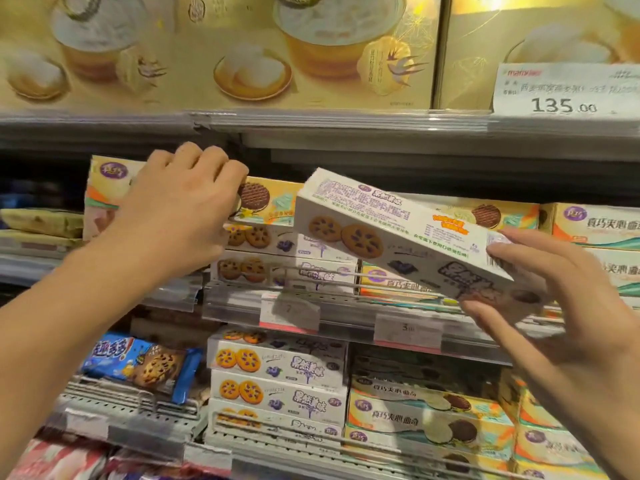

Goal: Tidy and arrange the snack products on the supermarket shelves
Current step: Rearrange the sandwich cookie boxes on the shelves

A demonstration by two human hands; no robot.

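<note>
White cookie box (398,233), tilted, held at its right end by right hand (561,306), above middle shelf (346,306). Left hand (180,209) fingers curled on yellow box (266,202) atop the stacked boxes there.

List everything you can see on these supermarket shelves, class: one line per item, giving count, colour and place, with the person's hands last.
Gift boxes: two, gold, top shelf.
Price tag: one, white, reads 135.00, top shelf rail at right.
Held biscuit box: one, white with purple print, tilted in front of the middle shelf.
Stacked white biscuit boxes: several, middle and lower shelves, centre.
Sandwich-cookie boxes: several, yellow-orange, middle and lower shelves, mostly right.
Cookie packet: one, blue, lower shelf at left.
Left hand: grips the top yellow box on the middle shelf.
Right hand: holds the tilted white box by its near end.
</note>
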